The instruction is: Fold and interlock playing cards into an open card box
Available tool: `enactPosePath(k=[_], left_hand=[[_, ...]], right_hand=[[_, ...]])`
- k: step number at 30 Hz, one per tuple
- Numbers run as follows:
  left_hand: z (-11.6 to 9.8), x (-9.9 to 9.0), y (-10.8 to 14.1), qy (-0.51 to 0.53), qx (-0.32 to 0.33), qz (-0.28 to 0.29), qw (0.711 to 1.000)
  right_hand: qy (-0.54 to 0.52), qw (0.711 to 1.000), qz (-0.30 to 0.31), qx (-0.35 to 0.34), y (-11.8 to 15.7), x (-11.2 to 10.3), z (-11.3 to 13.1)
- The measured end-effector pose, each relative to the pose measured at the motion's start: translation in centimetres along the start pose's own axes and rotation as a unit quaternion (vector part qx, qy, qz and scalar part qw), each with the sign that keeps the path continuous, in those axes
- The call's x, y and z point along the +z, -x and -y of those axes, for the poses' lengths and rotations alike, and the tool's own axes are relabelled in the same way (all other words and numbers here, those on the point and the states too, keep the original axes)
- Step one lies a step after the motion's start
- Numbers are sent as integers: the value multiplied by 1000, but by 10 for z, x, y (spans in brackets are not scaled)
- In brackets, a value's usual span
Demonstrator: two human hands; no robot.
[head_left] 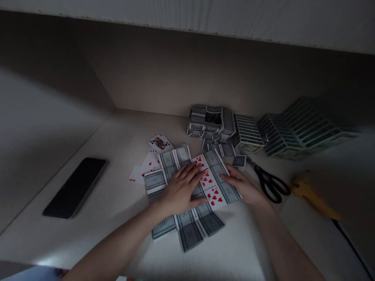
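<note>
A sheet of joined playing cards (225, 180), mostly patterned dark backs, lies in front of me with several folded flaps. A strip of heart cards (215, 195) shows face up on it. My left hand (181, 190) rests flat on the sheet, fingers spread, touching the heart strip. At the sheet's right edge, my right hand (245, 188) grips the border between thumb and fingers; some of its fingers are hidden. Loose face-up cards (150, 160) lie partly under the sheet's left side, with a queen card (160, 143) just behind them.
A boxy card-built model (211, 123) stands at the back wall, beside folded card structures (293, 130) on the right. Black scissors (271, 183) and a yellow glue gun (315, 195) with a cord lie right. A phone (75, 188) lies left. A shelf edge (187, 29) overhangs above.
</note>
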State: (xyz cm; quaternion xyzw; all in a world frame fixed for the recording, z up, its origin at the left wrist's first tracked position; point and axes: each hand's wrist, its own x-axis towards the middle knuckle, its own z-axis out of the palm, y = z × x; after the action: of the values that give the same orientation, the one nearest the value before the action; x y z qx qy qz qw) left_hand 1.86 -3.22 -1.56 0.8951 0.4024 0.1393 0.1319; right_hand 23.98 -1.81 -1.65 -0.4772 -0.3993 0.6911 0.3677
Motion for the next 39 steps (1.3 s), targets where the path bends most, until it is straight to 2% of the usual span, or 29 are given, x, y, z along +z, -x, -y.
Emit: enactPosePath(k=[6,14,39], left_hand=[[5,-2,-3,70,-10,7,997],[9,-5,-6,139,-18,14,990],[8,-3,-10,150,-16,-4,989]], right_hand=[[13,1000,15,-6,0,0,1],[42,999,5,-6,-1,-1,-1],[72,997,6,3,-1,0,0]])
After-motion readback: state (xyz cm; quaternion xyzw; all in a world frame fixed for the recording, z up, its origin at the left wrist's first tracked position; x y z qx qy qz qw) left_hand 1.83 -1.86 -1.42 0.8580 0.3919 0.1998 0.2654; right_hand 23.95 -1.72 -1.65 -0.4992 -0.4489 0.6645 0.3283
